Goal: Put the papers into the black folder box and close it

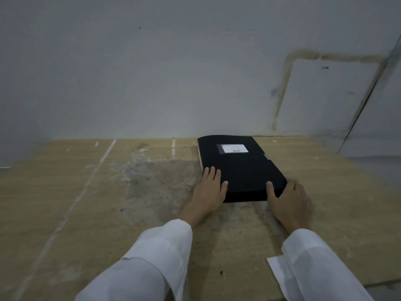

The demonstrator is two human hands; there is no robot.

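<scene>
The black folder box lies flat and closed on the worn wooden table, its far end near the wall. A white label sits on its lid, and a small metal clasp shows on its right edge. My left hand rests on the box's near left corner, fingers spread over the lid and side. At the near right corner, my right hand grips the box, thumb on top and fingers around the side. A white paper lies on the table under my right sleeve, partly hidden.
A pale grey wall rises right behind the table. The tabletop has a rough, scraped grey patch left of the box. The table's right edge runs diagonally past the box at the right.
</scene>
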